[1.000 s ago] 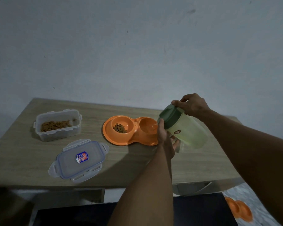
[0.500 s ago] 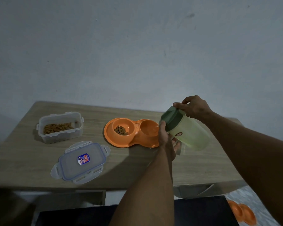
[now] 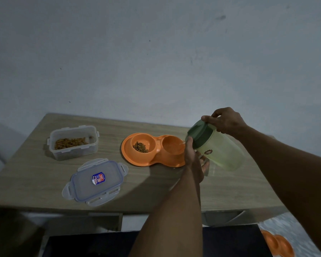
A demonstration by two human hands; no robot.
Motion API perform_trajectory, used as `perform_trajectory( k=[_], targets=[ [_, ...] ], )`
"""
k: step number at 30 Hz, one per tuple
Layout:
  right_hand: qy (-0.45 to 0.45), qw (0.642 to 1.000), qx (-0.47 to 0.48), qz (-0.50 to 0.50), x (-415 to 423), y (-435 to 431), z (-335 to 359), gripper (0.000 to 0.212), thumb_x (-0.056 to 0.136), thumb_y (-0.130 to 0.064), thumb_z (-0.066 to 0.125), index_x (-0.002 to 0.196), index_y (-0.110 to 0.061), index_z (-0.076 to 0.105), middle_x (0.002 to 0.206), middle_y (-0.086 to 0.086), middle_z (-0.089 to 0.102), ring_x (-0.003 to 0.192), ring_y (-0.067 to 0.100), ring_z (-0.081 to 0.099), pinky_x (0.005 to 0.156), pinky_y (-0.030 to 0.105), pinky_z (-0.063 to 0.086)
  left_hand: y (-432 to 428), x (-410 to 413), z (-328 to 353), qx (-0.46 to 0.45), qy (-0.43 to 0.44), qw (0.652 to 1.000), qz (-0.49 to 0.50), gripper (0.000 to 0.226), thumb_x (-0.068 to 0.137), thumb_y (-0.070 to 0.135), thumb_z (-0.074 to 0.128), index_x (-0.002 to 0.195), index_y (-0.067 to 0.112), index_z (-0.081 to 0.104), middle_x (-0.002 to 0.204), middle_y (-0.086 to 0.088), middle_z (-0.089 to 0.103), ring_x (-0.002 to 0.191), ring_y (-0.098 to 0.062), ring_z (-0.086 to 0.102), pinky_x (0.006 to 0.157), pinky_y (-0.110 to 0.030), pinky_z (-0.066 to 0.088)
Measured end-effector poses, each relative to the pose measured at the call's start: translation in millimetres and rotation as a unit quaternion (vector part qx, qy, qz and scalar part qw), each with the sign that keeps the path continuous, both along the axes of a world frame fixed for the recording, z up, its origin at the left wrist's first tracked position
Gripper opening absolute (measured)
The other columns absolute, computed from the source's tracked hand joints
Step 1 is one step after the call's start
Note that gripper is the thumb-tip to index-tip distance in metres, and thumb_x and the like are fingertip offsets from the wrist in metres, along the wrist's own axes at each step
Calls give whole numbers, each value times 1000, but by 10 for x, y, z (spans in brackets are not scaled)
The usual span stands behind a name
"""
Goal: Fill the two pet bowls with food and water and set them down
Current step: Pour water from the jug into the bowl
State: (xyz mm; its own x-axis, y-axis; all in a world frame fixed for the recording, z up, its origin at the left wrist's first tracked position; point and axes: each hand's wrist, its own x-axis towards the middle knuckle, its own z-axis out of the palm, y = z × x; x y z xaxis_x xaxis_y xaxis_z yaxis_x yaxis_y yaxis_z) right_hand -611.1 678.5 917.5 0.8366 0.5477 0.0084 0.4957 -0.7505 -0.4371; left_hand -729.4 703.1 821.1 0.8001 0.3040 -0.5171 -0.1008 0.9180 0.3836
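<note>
Head view shows the orange double bowl (image 3: 157,143) lying flat on the table (image 3: 35,173), right of centre and toward the far edge. Its left well holds a small heap of kibble (image 3: 140,147); whether the right well holds water cannot be told. A pale green jug (image 3: 219,153) hangs tilted just right of the bowl, its dark cap (image 3: 199,132) lowered over the rim of the right well. The left hand (image 3: 195,160) cradles the jug from below, thumb up against the cap and fingers curled under the body. The right hand (image 3: 226,121) grips the jug from above, fingers bent over the cap's far edge. Well left of the bowl stands a clear box (image 3: 73,142) with more kibble inside, and near it, closer to the table's front, lies its lid (image 3: 95,181) with a blue label. A second bowl (image 3: 278,245), also orange, lies on the floor at the near right, partly cut off.
</note>
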Motion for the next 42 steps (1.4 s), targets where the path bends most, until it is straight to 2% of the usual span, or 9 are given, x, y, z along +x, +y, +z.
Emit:
perform_trajectory(
  k=[5,10,13,23,30,42],
  targets=[
    [-2,1000,-2,1,-11,-1,16,46,81,-58,68,90,-12,70,71,8,68,76,26,66,80,41,55,-5,25,-25,5,3,1000,-1,67,89,63,47,139,18,47,125,-8,56,128,-28,47,99,-37,40],
    [-2,1000,-2,-2,-7,-4,26,46,80,-57,69,90,-12,70,70,8,68,70,23,64,80,40,54,-16,48,-47,6,-1,1000,9,69,89,63,47,142,20,43,139,-10,50,131,-30,44,100,-39,40],
    [-4,1000,-2,-2,0,-9,25,47,80,-57,69,91,-12,70,74,10,70,75,25,67,82,42,56,-17,63,-48,0,-4,1000,12,69,89,63,48,143,20,42,143,-11,48,133,-31,42,103,-41,38],
    [-3,1000,-6,-7,-11,-7,26,47,81,-58,68,91,-12,69,68,6,66,73,24,64,80,42,55,-12,63,-69,-3,1,1000,15,71,87,65,48,143,22,41,143,-10,47,133,-30,42,93,-38,41],
    [-5,1000,-7,-10,-10,-8,24,48,80,-58,68,91,-11,69,68,7,66,78,28,67,81,43,55,-21,68,-63,0,0,1000,16,72,87,64,48,144,21,39,144,-11,46,133,-31,42,94,-39,41],
    [-7,1000,-6,-11,-13,-20,20,47,81,-59,68,90,-13,69,65,7,66,71,25,63,78,40,55,-19,56,-62,-2,-3,1000,5,69,88,64,47,142,22,42,143,-10,47,132,-30,43,94,-39,41]
  ],
)
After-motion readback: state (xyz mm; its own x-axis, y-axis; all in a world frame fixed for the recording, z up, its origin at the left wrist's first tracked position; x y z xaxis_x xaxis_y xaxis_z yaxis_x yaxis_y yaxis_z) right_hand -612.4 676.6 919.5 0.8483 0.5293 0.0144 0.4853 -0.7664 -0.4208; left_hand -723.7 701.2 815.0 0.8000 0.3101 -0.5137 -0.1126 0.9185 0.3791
